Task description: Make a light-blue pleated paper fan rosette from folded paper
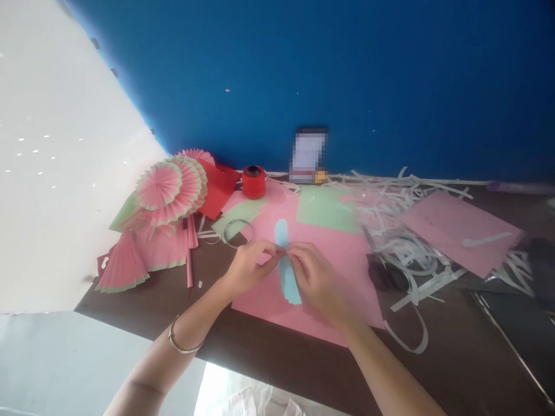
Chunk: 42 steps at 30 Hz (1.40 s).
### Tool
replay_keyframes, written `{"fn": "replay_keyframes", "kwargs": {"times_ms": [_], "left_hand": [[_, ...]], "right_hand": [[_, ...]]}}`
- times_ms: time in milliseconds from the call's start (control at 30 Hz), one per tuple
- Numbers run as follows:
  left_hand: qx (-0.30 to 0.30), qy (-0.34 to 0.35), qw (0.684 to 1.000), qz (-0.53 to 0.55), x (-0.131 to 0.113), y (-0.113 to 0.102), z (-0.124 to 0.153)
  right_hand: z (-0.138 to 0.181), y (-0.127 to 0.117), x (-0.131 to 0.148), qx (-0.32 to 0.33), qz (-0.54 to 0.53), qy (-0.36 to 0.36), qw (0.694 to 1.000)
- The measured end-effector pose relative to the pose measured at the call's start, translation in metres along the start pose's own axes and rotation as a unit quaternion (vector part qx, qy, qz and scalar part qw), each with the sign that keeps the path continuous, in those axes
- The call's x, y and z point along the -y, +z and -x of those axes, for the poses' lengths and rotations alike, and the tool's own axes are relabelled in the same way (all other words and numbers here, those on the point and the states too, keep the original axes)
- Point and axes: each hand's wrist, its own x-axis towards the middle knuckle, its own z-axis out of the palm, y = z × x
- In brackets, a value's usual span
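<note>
A narrow light-blue strip of folded paper (290, 283) lies lengthwise over a large pink sheet of paper (333, 260). Its lower end fans out slightly. My left hand (254, 266) comes in from the left, thumb and fingertips pinched at the strip's middle. From the other side, my right hand (314, 277) pinches at the same spot, and the fingertips of both hands almost meet there. Whether a thread or tie is between the fingers is too small to make out. A metal ring-shaped bangle (238, 233) rests just beyond my left hand.
Pleated pink-and-green paper fans (160, 190) pile up at the left, beside a red roll (254, 182). Scissors (388, 276) and white paper strips (407, 254) lie right. A pink sheet (459, 231) covers some strips. A dark flat device (520, 329) sits at the right edge; a blue wall (347, 75) stands behind.
</note>
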Motion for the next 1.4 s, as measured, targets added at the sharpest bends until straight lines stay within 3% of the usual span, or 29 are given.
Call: {"fn": "replay_keyframes", "kwargs": {"times_ms": [400, 633, 800, 967, 1100, 1233, 1400], "left_hand": [[-0.019, -0.104, 0.983, 0.152, 0.000, 0.003, -0.004], [-0.029, -0.094, 0.987, 0.131, -0.005, 0.001, -0.004], [-0.022, -0.004, 1.000, 0.012, 0.000, 0.000, -0.003], [0.005, 0.120, 0.989, -0.084, 0.010, -0.001, -0.001], [0.022, 0.229, 0.953, -0.198, 0.010, -0.005, 0.000], [-0.007, 0.330, 0.902, -0.277, 0.003, -0.008, -0.003], [-0.028, 0.392, 0.857, -0.335, -0.002, -0.008, -0.005]], "right_hand": [[0.005, -0.014, -0.015, 0.125, 0.087, -0.121, 0.981], [0.000, -0.012, -0.013, 0.087, 0.074, -0.136, 0.984], [-0.003, -0.007, -0.008, -0.006, 0.013, -0.077, 0.997], [-0.006, -0.001, -0.009, -0.028, -0.029, -0.040, 0.998], [-0.007, -0.001, -0.010, -0.045, -0.051, -0.007, 0.998], [-0.008, -0.003, -0.008, -0.026, -0.066, 0.026, 0.997], [-0.010, -0.005, -0.005, -0.014, -0.101, 0.057, 0.993]]}}
